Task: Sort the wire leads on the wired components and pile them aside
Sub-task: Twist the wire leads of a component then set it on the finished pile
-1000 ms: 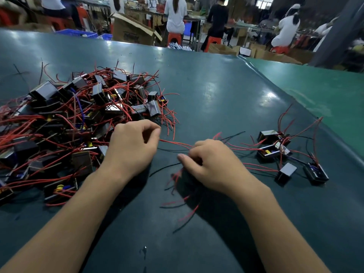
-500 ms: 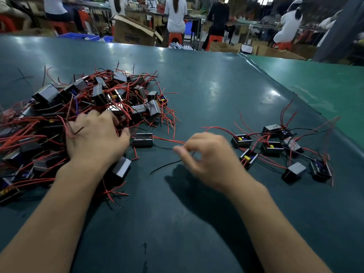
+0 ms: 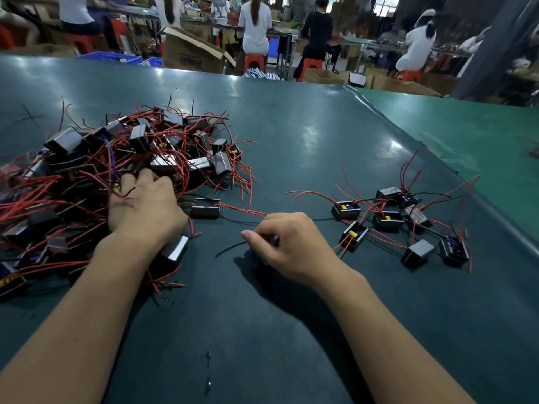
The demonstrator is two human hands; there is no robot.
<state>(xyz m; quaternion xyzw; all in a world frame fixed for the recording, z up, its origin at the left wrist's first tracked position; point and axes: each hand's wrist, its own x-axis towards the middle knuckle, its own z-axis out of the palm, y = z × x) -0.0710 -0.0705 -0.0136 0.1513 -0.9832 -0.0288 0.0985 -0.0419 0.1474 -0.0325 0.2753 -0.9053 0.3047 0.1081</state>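
- Tangle of wired components (image 3: 122, 170) crowds the left hand (image 3: 143, 205) — fingers curled into it, grip unclear.
- Right hand (image 3: 291, 246) pinches a black lead (image 3: 230, 248); sorted pile (image 3: 402, 223) lies beyond it.
- Bare table (image 3: 291, 135) ahead — its edge past the sorted pile.

Your left hand (image 3: 145, 208) lies palm down, forearm stretched forward, fingers curled downward at the tips. Your right hand (image 3: 287, 246) sits knuckles up, fingers curled under, thumb pointing left.
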